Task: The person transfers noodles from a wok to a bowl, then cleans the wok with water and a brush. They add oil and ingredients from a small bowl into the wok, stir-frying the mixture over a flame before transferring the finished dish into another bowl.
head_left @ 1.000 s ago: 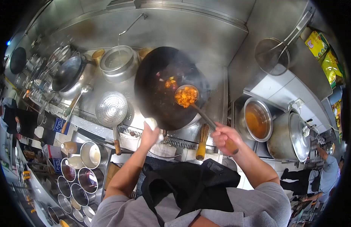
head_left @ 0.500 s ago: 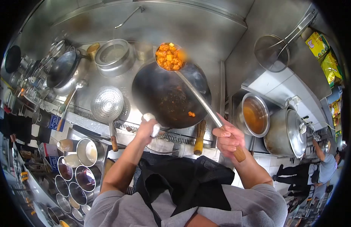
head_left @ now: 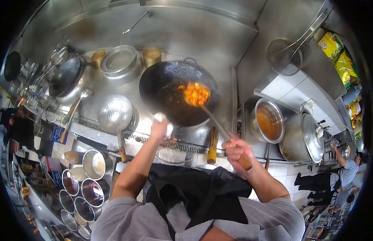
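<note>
Left hand (head_left: 159, 130) clenched on the cloth-wrapped wok handle (head_left: 164, 122) at the near rim; the wrap likely insulates the grip from heat and steadies the wok (head_left: 170, 94) on the burner. Right hand (head_left: 236, 149) clenched on the wooden end of the ladle (head_left: 218, 126), far from the bowl, which keeps the hand clear of steam. Ladle bowl holds orange food (head_left: 195, 94), sitting over the wok's right half, up and left of the right grip. Perforated skimmer (head_left: 114, 114) rests left of the wok.
</note>
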`<state>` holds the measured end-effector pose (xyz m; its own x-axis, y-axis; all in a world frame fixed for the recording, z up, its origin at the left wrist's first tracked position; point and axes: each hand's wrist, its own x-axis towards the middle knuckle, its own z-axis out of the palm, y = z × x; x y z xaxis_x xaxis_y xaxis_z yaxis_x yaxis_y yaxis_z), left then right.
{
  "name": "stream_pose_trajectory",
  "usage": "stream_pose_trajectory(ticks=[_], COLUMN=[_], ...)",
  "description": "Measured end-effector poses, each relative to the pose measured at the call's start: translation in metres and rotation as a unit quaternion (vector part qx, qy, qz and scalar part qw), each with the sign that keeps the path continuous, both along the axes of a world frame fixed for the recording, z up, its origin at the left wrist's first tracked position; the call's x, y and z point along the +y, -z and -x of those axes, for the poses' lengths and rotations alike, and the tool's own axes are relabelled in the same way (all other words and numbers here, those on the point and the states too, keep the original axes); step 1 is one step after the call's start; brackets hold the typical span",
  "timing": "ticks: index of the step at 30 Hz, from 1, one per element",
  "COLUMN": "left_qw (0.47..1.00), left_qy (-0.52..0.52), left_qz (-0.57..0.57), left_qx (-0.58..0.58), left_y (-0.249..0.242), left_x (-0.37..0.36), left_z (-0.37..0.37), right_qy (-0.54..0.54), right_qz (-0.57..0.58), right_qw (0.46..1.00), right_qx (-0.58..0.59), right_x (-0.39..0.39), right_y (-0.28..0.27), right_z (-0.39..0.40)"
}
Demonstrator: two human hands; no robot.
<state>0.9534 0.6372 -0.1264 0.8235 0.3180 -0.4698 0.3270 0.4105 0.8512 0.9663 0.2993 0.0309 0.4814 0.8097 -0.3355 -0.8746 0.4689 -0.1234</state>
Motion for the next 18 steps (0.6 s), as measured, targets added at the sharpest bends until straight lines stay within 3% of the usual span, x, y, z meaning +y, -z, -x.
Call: stream_pose_trajectory(ticks=[1,2,3,4,5,6,11,13,15,17,18], left_qw=[0.987,0.983,0.927,0.95,0.92,0.925,0.931,0.988,0.996,0.994,0.992], left_qy=[-0.019,-0.043,-0.043,-0.024,-0.011,-0.017,-0.034,-0.064,-0.084,-0.045,-0.051], left_qz=[-0.128,-0.157,-0.323,-0.278,-0.374,-0.369,-0.354,-0.097,0.0,0.091,0.103], left_qx=[-0.098,-0.081,-0.185,-0.14,-0.115,-0.092,-0.076,-0.103,-0.035,0.049,0.044], left_y=[0.014,-0.01,0.049,0.047,0.074,0.076,0.041,-0.003,-0.012,-0.054,-0.037], left_x=[-0.004,-0.02,-0.016,-0.021,-0.021,-0.027,-0.042,-0.039,-0.022,-0.015,-0.01], left_z=[0.005,0.026,0.036,0.052,0.063,0.073,0.075,0.062,0.038,0.022,0.006], right_qy=[0.001,-0.017,-0.016,-0.033,-0.051,-0.034,-0.038,-0.049,-0.049,-0.039,-0.042], right_qz=[0.026,0.037,0.036,0.037,0.039,0.034,-0.02,-0.086,-0.119,-0.13,-0.132], right_qw=[0.999,0.999,0.999,0.998,0.998,0.998,0.999,0.994,0.991,0.989,0.989], right_qx=[0.019,0.036,0.033,0.027,0.022,0.028,-0.027,-0.054,-0.047,-0.064,-0.06], right_x=[-0.001,-0.001,-0.001,-0.001,-0.001,0.002,0.017,0.026,0.027,0.023,0.021], right_y=[0.002,0.001,0.002,0.004,0.005,-0.009,-0.047,-0.052,-0.049,-0.038,-0.032], right_z=[0.0,-0.001,-0.002,-0.002,-0.002,0.003,-0.01,-0.019,-0.021,-0.026,-0.029])
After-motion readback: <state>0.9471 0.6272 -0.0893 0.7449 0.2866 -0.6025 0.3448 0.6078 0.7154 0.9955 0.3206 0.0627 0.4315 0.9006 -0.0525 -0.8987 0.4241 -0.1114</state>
